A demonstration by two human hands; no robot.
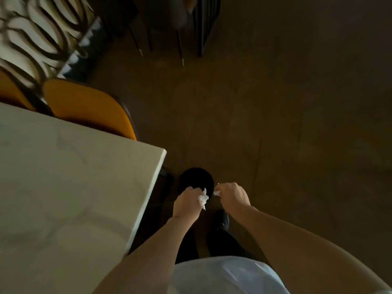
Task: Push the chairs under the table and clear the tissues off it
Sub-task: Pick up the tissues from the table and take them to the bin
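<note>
Tissues: two white crumpled pieces, one in each hand, both held off the table and over the floor, just past the table's corner.
Left hand [187, 201]: closed around a crumpled tissue [203, 198] that sticks out on the thumb side; it sits in front of a round black object.
Right hand [231, 195]: fingers curled shut on a smaller scrap of tissue [216, 193], only a bit of it showing at the fingertips.
Black object [195, 179]: round and dark, on the floor beside the table corner, just beyond both hands; what it is cannot be told in the dim light.
Table [74, 187]: pale top with faint marbling, filling the left side; the part in view carries nothing.
Chairs: an orange chair [89, 107] stands close against the far edge of the table, its seat partly under the top; a second orange one [10, 92] is just beside it at the left border.
Floor [286, 113]: dark brown, dim.
Far side: thin dark furniture legs [180, 47] at the top of the view.
Person: bare forearms, light shirt [222, 274], dark shoe [221, 219] below the right hand.
</note>
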